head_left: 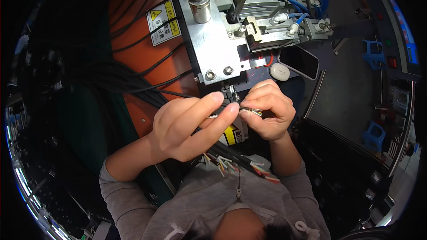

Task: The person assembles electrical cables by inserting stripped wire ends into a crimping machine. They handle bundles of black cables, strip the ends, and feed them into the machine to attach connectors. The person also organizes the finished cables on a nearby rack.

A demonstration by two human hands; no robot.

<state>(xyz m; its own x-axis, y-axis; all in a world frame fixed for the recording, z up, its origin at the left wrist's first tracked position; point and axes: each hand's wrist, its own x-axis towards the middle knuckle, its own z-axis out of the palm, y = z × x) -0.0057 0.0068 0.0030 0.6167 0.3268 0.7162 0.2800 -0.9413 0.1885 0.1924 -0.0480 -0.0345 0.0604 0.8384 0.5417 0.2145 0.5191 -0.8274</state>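
Observation:
A thin black cable (244, 107) runs to the right between my hands. Its end fans out into fine coloured wires (255, 112). My right hand (272, 110) pinches the cable close to these wires, thumb and forefinger together. My left hand (189, 124) is closed on the same cable, its fingertips near the right hand's; the palm side is hidden. Below the left hand, in front of my chest, hang several more black cables (222, 150) with loose coloured wire ends (227, 165). Just beyond my fingertips is a small metal fixture (232, 92) on the machine.
A metal plate (218, 49) with bolts and pneumatic cylinders (267, 4) with blue hoses stand ahead. A black cable bundle (106, 78) crosses the orange surface (138, 69) at left. A phone (302, 62) and a white round-edged case (279, 72) lie at right.

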